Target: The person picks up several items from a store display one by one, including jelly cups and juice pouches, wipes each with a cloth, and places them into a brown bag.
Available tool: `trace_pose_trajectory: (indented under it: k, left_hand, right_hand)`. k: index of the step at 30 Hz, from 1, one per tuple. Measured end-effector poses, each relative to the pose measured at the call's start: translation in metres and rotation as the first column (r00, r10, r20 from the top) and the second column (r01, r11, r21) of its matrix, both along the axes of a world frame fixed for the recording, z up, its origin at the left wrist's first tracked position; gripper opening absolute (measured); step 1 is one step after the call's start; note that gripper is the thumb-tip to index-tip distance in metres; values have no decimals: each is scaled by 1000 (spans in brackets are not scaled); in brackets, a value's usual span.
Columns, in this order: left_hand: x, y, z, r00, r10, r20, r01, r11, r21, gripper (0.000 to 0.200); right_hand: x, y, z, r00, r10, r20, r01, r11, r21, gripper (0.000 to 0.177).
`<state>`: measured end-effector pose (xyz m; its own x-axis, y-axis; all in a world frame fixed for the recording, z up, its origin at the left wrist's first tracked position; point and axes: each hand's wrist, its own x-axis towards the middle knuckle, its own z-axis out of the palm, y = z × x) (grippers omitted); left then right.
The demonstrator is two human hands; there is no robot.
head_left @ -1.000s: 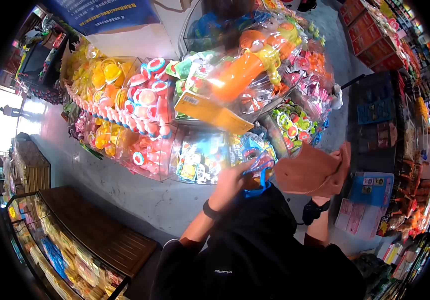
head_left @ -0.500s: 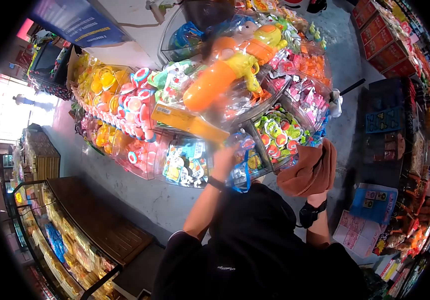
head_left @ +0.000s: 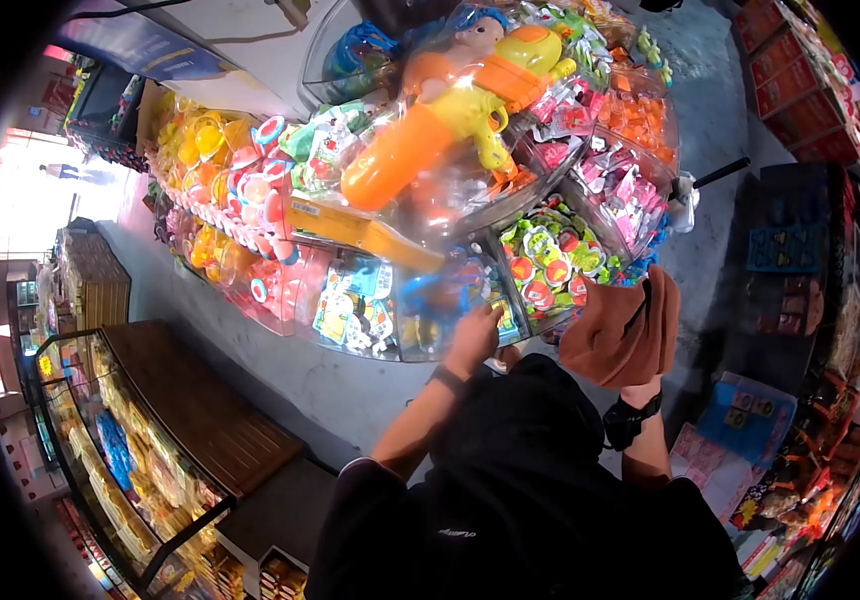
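My left hand [head_left: 474, 342] is at the front edge of the display bins, its fingers curled together. Just beyond it, a blurred blue item [head_left: 440, 290] shows over a front bin; whether my fingers still hold part of it cannot be made out. A brown cloth item [head_left: 620, 330], soft and folded, covers most of my right hand [head_left: 640, 390]. That hand is raised under the cloth and appears to grip it, with the fingers hidden. A black watch sits on the right wrist. Green and red packets [head_left: 555, 262] fill the bin between both hands.
A large orange and yellow water gun [head_left: 400, 155] in clear wrap lies across the upper bins. A yellow-orange panel [head_left: 360, 232] juts out below it. Pink packets [head_left: 615, 190] lie to the right. A brown wooden counter [head_left: 185, 410] stands at lower left, shelves along the right.
My left hand has moved down and right, and the blue strap no longer hangs below it. The blue item now blurs to its left. The brown cloth has shifted slightly; the whole view has moved.
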<state>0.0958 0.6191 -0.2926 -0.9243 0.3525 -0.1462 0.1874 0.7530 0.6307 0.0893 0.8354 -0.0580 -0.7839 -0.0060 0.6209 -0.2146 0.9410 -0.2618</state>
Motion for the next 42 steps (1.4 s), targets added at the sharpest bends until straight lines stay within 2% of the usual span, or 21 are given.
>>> trace_pose_trajectory:
  k: [3,5,6,9,12,15,18,21,22,24,26,27,29,31,32,33,36,37,38,40,42]
  left_hand:
    - [1,7,-56,970,54,236,-67,997,45,30]
    - [-10,12,-87,945,90,316,-124,988,89,31]
    - [-9,14,-153,967,109,232,-134,986,94,37]
    - [-11,20,-214,993,92,-73,-96,994,-46,42]
    - [-25,23,-146,986,56,160,-41,995,-95,47]
    - [-22,18,-140,963,8,270,-9,1000,2,39]
    - [-23,17,-150,951,-13,309,92,965,-245,24]
    - [-26,10,-133,959,15,282,54,970,-236,12]
    - [-28,6,-111,960,-14,280,72,977,-200,11]
    - [-34,-4,-53,959,-72,273,110,986,-126,10]
    - [-24,-15,-26,994,63,88,-71,992,100,8]
    - [-25,-20,9,989,146,5,-143,964,223,8]
    - [-24,-35,69,977,150,152,-197,910,364,8]
    - [-14,-46,100,965,195,176,-260,805,534,10]
    - [-10,-47,119,951,195,238,-305,697,649,11]
    - [-8,-48,143,937,185,297,-348,570,744,13]
    - [7,-48,189,776,113,621,-631,160,760,17]
    - [13,-47,194,682,52,729,-731,24,682,18]
    - [18,-47,190,661,128,739,-747,19,664,17]
    - [26,-44,184,672,216,709,-714,-69,697,17]
    - [29,-48,191,635,292,715,-710,-145,689,17]
  right_hand:
    - [-3,0,9,1000,11,-21,-8,995,104,40]
    - [5,9,-1,998,34,60,-33,999,-20,50]
    - [10,17,-11,995,36,92,-30,998,-64,52]
    - [22,41,-42,986,21,168,6,987,-158,54]
    - [15,37,-34,991,28,132,-11,992,-127,52]
    - [14,38,-34,992,27,126,-11,992,-126,51]
    - [10,37,-35,992,29,126,-14,994,-112,51]
    - [6,35,-36,990,58,127,-37,987,-159,54]
    - [5,34,-37,989,72,128,-47,981,-187,55]
    - [16,45,-63,952,129,279,21,878,-479,58]
    - [21,49,-76,912,177,370,48,851,-524,61]
    - [17,43,-65,902,175,395,19,898,-440,62]
    - [15,34,-62,874,270,403,-10,840,-543,64]
    - [17,23,-70,831,460,314,20,539,-842,65]
    - [16,14,-68,785,585,206,109,197,-974,60]
    - [13,3,-63,775,627,81,233,-163,-959,55]
    - [5,-20,-65,730,682,-47,434,-515,-739,47]
    - [6,-28,-82,693,705,149,287,-81,-955,47]
    - [6,-37,-113,699,634,332,87,385,-919,48]
    - [3,-59,-104,658,627,417,-53,590,-805,48]
    - [2,-88,-61,493,838,233,144,185,-972,47]
